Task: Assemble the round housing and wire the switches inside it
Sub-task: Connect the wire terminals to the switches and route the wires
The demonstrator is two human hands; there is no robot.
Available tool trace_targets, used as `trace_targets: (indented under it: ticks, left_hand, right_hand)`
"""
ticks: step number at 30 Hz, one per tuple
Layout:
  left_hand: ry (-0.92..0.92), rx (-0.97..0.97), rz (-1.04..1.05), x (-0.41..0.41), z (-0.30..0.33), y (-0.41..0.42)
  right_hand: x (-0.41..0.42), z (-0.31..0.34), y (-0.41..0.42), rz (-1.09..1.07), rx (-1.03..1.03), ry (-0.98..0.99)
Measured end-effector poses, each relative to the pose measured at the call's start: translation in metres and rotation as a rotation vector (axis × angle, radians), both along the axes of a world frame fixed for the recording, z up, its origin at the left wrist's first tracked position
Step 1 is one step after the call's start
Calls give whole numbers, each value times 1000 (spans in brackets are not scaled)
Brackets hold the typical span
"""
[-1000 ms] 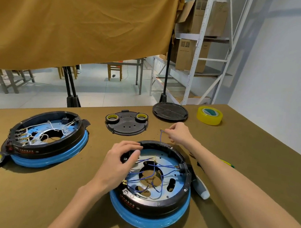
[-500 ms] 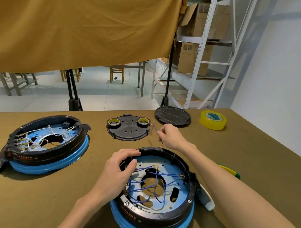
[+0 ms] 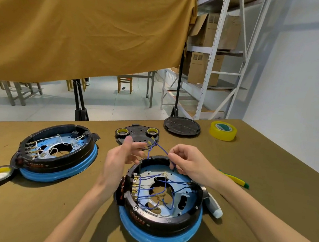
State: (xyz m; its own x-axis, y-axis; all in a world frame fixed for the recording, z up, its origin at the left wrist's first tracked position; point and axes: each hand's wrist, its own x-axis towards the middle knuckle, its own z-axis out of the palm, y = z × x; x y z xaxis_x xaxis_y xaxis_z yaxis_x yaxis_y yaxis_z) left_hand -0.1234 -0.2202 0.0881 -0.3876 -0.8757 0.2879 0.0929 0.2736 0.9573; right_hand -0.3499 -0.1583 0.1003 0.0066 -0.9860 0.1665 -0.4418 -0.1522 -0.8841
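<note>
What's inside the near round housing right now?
Inside the near housing: a blue plate with cutouts, blue wires running to brass terminals on its left wall. The right hand covers the far rim, hiding what lies there.

Both my bare forearms reach in from the bottom edge and converge toward the middle. My left hand (image 3: 122,158) is raised with its palm turned to the right, thumb pointing up and the fingers straight, spread loosely forward, gripping nothing I can see. My right hand (image 3: 188,162) is curled, knuckles up, its fingertips (image 3: 172,157) pinching a thin blue wire (image 3: 161,149).
</note>
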Motion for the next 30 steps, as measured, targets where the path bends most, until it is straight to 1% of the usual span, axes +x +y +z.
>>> trace_targets:
  ticks: [3, 6, 10, 13, 15, 17, 21, 24, 28, 30]
  left_hand:
    - [-108, -85, 8, 0, 5, 5]
    - [-198, -139, 45, 0, 5, 7]
    - [-193, -149, 22, 0, 4, 7]
    - [-186, -142, 1, -1, -1, 5]
    - [-200, -116, -34, -2, -5, 3]
    - [-218, -99, -77, -4, -8, 3]
    - [-229, -102, -88, -6, -12, 1]
    - [-250, -105, -102, -2, -13, -2]
    - [-344, -162, -115, 1, -17, -5]
    - [-339, -176, -100, 0, -19, -6]
  right_hand:
    - [-1, -1, 8, -11, -7, 44]
    - [-1, -1, 13, -21, -15, 29]
    - [-2, 1, 19, -20, -14, 24]
    - [-2, 5, 19, -2, 49, 36]
    - [2, 10, 15, 6, 85, 40]
    - [9, 13, 11, 10, 67, 43]
    - [17, 11, 3, 2, 38, -99]
    - [16, 6, 0, 12, 152, -288]
    - [17, 3, -3, -19, 228, -281]
    - [18, 1, -4, -53, 222, -313]
